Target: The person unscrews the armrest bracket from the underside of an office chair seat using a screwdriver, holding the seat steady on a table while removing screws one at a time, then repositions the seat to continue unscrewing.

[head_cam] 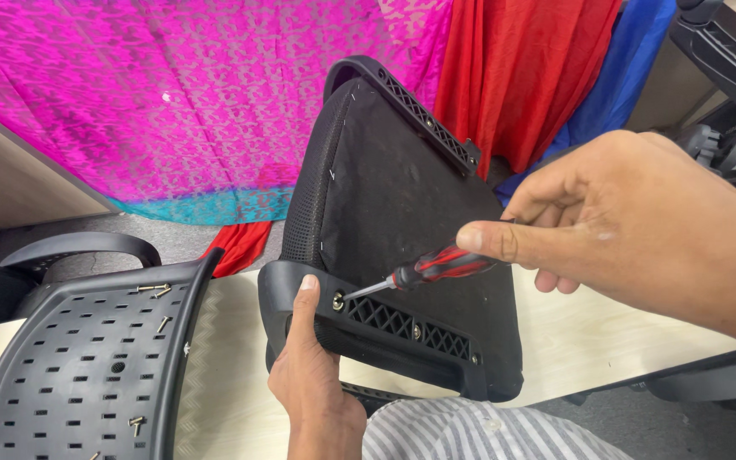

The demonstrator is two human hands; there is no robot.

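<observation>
- Here, the screw (337,301) is sitting in the black armrest bracket (402,328) at the near edge of the upturned seat cushion (402,204).
- The screwdriver (423,268) tip is engaging it at a slant; squarer alignment would likely limit slipping.
- The right hand (632,221) is pinching the handle with closed fingers.
- The left hand (313,375) is gripping the bracket, thumb beside the screw.
- Loose screws (153,290) are lying on the perforated plastic panel (87,358).

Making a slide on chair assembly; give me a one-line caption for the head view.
Right hand points red-and-black screwdriver at a screw on the black chair seat, steadied by left hand.

Lighting: bright, even, diffuse, casting soft shadows. Focus: staying sharp throughout; wide-angle distortion bending the edges; no glare showing.
</observation>
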